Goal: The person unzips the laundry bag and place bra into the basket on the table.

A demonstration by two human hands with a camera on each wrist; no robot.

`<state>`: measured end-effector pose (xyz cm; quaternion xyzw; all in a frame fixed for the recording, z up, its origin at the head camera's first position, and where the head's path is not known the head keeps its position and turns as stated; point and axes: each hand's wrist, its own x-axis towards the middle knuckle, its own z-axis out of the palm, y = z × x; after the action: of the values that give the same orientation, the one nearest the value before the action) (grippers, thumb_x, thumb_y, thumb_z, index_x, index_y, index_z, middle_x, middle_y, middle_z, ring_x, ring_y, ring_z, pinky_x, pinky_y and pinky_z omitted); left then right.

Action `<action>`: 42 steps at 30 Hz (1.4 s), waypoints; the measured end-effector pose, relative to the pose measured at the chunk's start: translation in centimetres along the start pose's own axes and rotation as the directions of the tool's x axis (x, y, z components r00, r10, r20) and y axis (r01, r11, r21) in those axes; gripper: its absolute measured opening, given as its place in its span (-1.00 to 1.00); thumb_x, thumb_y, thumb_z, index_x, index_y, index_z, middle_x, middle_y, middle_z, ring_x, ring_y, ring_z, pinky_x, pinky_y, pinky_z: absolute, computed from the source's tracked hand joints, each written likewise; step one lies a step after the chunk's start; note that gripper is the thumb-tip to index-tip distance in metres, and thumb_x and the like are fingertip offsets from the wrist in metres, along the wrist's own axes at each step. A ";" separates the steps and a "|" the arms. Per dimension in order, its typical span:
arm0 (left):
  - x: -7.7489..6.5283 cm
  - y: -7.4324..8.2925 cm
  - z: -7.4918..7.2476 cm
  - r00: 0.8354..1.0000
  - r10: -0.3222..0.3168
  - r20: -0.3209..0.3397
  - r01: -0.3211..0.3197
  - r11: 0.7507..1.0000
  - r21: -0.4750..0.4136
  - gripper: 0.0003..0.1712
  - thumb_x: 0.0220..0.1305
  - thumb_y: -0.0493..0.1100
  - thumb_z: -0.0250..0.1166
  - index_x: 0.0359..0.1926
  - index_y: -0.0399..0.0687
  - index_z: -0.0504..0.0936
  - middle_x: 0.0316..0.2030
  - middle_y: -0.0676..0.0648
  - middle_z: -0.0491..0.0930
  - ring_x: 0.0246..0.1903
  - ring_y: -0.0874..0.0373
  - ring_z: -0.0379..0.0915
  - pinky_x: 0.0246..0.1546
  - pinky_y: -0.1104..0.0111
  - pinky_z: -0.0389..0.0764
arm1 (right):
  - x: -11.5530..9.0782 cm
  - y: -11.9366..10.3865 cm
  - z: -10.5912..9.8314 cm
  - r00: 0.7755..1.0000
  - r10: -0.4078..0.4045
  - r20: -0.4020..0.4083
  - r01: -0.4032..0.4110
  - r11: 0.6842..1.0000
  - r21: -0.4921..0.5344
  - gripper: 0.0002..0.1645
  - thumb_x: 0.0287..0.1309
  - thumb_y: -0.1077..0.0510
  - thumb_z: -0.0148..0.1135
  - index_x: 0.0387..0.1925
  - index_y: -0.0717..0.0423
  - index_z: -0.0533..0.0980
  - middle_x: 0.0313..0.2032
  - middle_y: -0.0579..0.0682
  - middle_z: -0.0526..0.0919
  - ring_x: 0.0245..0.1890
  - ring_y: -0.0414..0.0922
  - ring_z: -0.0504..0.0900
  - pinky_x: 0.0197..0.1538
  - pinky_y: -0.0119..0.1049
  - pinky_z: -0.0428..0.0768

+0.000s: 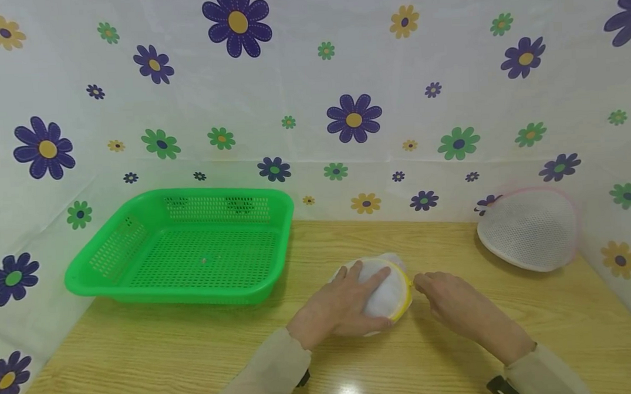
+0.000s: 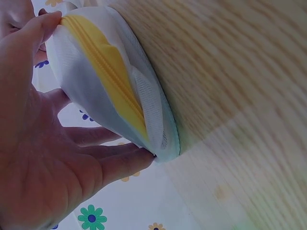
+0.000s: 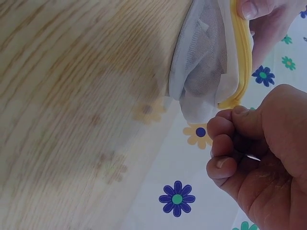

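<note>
White pouch: puffy little mesh-sided thing (image 1: 386, 298) sitting on the wooden table (image 1: 196, 361), a bit right of center, under the left hand and just beside the right.
Yellow zipper: runs along the pouch's rim (image 2: 106, 72), really clear in both wrist views.
Left hand: spread flat-ish over the pouch (image 1: 347, 306), fingers apart and fairly straight, thumb pressing the rim by the zipper.
Right hand: thumb and index finger pinching the end of the zipper (image 1: 449, 301), other fingers curled in; the fingertips hide whatever pull is there.
Green basket: perforated, low-sided (image 1: 187, 293), on the table's left side, well apart from the pouch.
Other mesh bag: white with pink edging (image 1: 531, 230), far right, by the backdrop.
Backdrop: white sheet with purple, green and yellow flowers (image 1: 289, 80).
Sleeves: light beige ones (image 1: 267, 366).
</note>
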<state>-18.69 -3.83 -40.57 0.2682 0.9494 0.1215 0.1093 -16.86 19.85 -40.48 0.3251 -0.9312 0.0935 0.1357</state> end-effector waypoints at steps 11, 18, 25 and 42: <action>0.0 0.0 0.0 1.000 0.008 -0.011 -0.008 1.000 0.005 0.01 0.25 0.47 0.22 0.61 0.49 0.01 0.57 -0.28 0.09 0.49 -0.35 0.16 0.36 -0.14 0.43 | 0.0 0.0 0.1 1.000 -0.008 -0.010 0.008 1.000 -0.002 -0.60 -0.10 0.57 0.25 -0.47 0.05 0.36 -0.58 -0.20 0.36 -0.53 -0.29 0.26 -0.48 -0.40 0.35; -0.1 0.1 0.0 1.000 0.018 -0.015 -0.018 1.000 0.018 0.01 0.26 0.46 0.22 0.61 0.46 0.02 0.56 -0.30 0.09 0.48 -0.38 0.17 0.36 -0.14 0.43 | 0.0 -0.1 0.0 1.000 -0.003 -0.006 0.003 1.000 0.001 -0.61 -0.09 0.57 0.23 -0.49 0.05 0.35 -0.58 -0.20 0.34 -0.53 -0.29 0.24 -0.47 -0.40 0.33; 0.0 0.0 0.0 1.000 0.012 -0.013 -0.012 1.000 0.013 0.01 0.26 0.46 0.22 0.61 0.47 0.02 0.56 -0.30 0.10 0.48 -0.37 0.17 0.36 -0.15 0.43 | -0.1 -0.1 -0.1 1.000 -0.001 -0.005 0.001 1.000 0.001 -0.60 -0.11 0.58 0.24 -0.48 0.06 0.36 -0.58 -0.20 0.35 -0.53 -0.29 0.25 -0.48 -0.40 0.35; 0.0 0.1 0.0 1.000 0.018 -0.009 -0.017 0.999 0.034 0.01 0.25 0.46 0.22 0.61 0.45 0.02 0.56 -0.30 0.11 0.47 -0.37 0.20 0.32 -0.12 0.48 | -0.2 -0.2 -0.1 1.000 0.010 0.007 -0.010 1.000 0.004 -0.59 -0.13 0.58 0.23 -0.49 0.05 0.35 -0.59 -0.21 0.31 -0.53 -0.29 0.22 -0.48 -0.43 0.30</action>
<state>-18.64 -3.73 -40.51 0.2777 0.9494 0.1078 0.0992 -16.55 19.81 -40.41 0.3212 -0.9331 0.0948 0.1313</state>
